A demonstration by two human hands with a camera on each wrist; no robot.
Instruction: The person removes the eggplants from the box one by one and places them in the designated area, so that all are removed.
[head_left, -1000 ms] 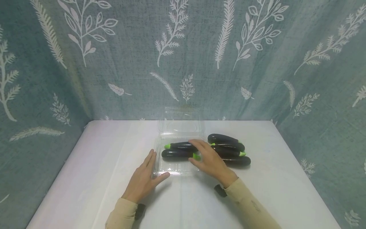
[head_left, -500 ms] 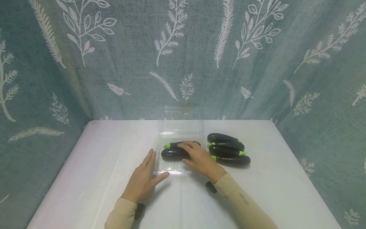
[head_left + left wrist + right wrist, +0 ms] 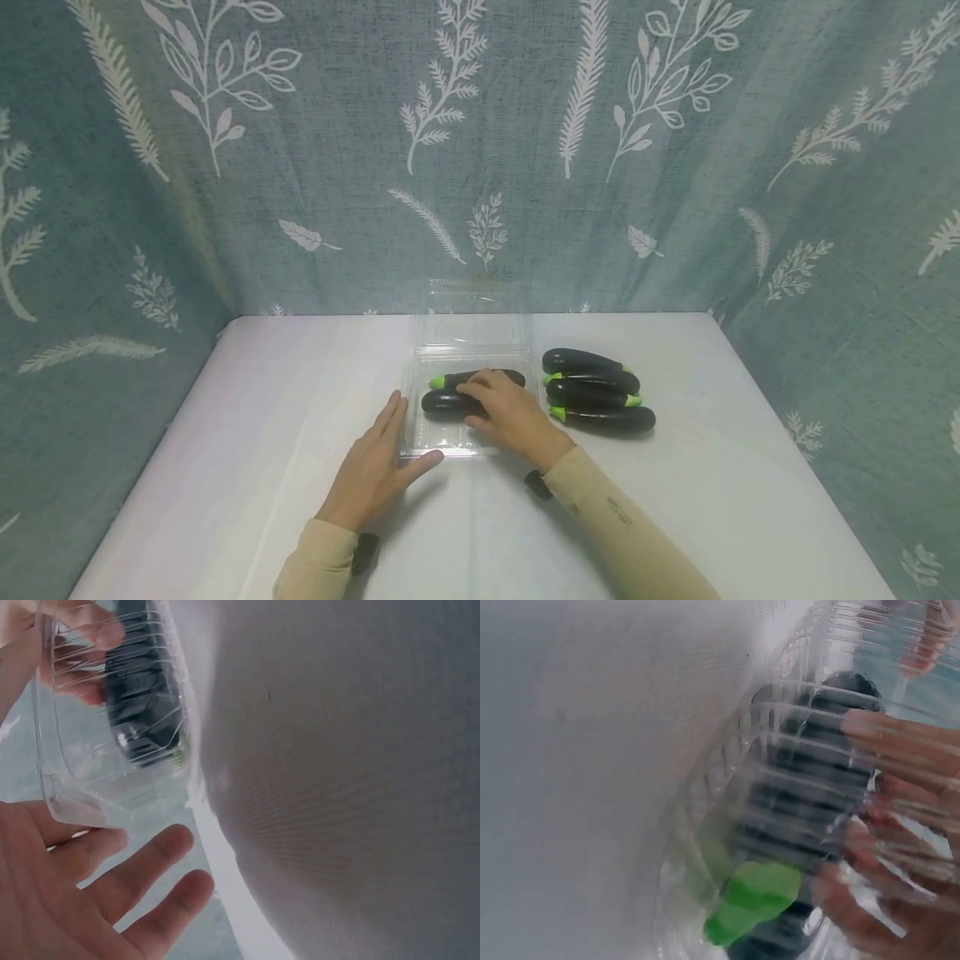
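Note:
Two glossy dark eggplants with green stems lie side by side in an open clear plastic clamshell container (image 3: 438,440). My right hand (image 3: 513,414) reaches over the container and grips the front eggplant (image 3: 447,402), thumb on its near side and fingers over its top. The hand hides that eggplant's right part in the head view; its green stem end shows in the right wrist view. Behind it, the rear eggplant (image 3: 512,376) is partly covered by the fingers. My left hand (image 3: 367,475) rests at the container's front left corner, fingers straight along the side and thumb spread at the front edge.
To the right of the container, several more eggplants (image 3: 600,421) lie in a close group on the white table (image 3: 720,492). The raised clear lid (image 3: 472,321) leans back toward the leaf-patterned curtain (image 3: 360,208) behind the table.
My right hand has moved left from the stem end of the front eggplant to its middle, uncovering the stems of the group on the right. My left hand has stayed in place.

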